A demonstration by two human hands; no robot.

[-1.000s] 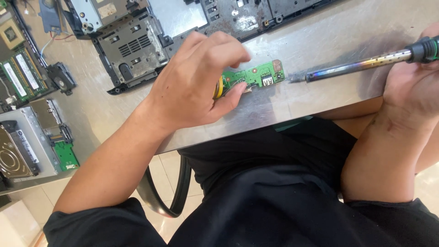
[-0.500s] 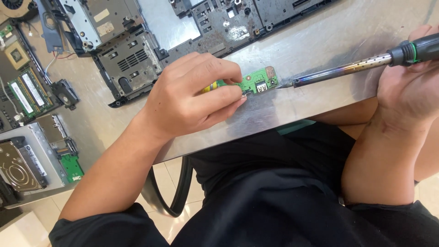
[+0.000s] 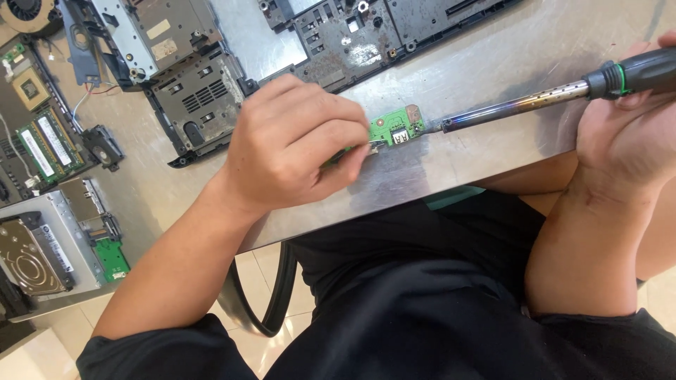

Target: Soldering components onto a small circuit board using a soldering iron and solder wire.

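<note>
My left hand point(image 3: 299, 144) presses a small green circuit board point(image 3: 394, 130) down on the metal table point(image 3: 486, 70), fingers closed over its left end. My right hand point(image 3: 627, 123) grips the black handle of a soldering iron point(image 3: 535, 105). Its discoloured metal shaft runs left, and the tip touches the board's right edge.
A dismantled black laptop chassis point(image 3: 352, 35) lies at the back of the table. To the left are a memory-fitted motherboard point(image 3: 42, 134), a silver hard drive point(image 3: 32, 253) and a small green board point(image 3: 113, 257). My dark-clothed lap sits below the table edge.
The view has shifted slightly. My left hand stays on the green board, and the iron's tip has closed in from just right of the board onto its right edge.
</note>
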